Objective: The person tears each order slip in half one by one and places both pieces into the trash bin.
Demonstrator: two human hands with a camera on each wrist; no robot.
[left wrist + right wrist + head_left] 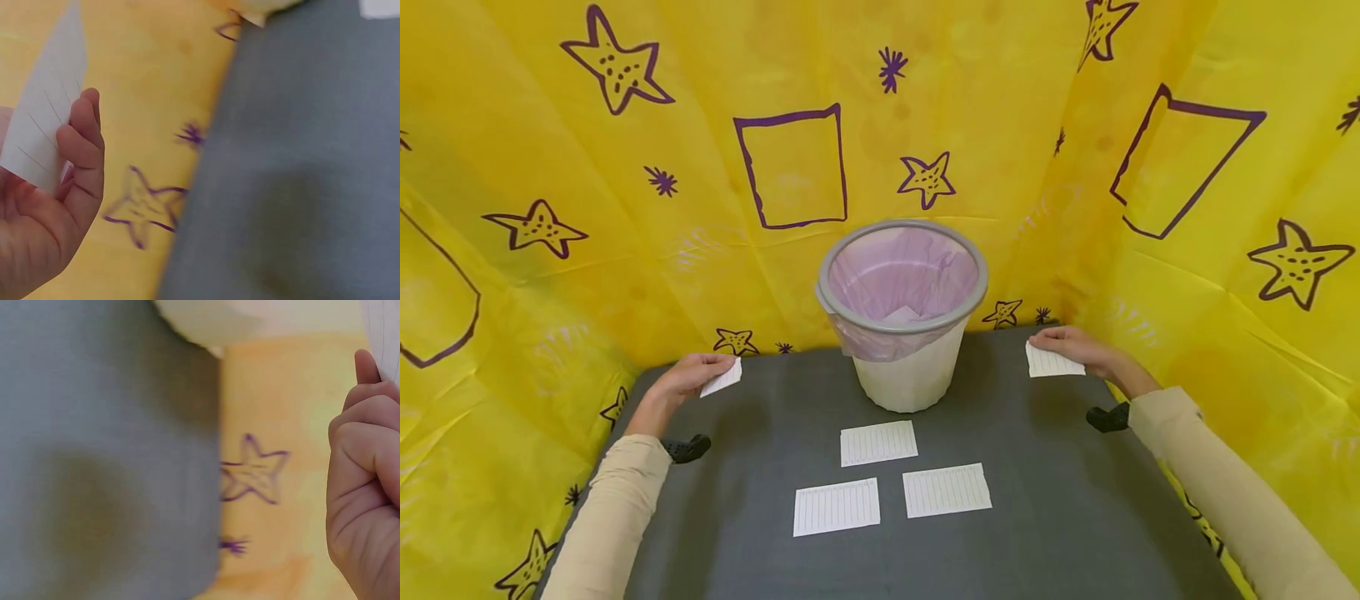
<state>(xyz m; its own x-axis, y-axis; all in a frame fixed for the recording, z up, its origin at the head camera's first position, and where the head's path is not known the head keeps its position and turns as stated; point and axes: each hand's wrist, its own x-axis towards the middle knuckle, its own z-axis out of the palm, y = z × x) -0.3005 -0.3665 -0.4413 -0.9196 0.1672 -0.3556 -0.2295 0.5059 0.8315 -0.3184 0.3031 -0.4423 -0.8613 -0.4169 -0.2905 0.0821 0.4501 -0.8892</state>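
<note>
My left hand [694, 375] pinches a small lined paper [722, 379] above the table's left side; the left wrist view shows the same lined paper [53, 100] between thumb and curled fingers [84, 147]. On the right, my right hand [1078, 346] grips another lined paper [1052, 362], held out past the bin's right side. Only a strip of that paper [382, 337] shows in the right wrist view. Between the hands stands a white bin [910, 379] with a grey rim and a pinkish liner. Some white paper [902, 315] lies inside it.
Three lined papers lie on the dark grey table [760, 533] in front of the bin: a back one [878, 443], a front left one [837, 507] and a front right one [947, 490]. Yellow cloth [700, 275] with purple drawings surrounds the table's back and sides.
</note>
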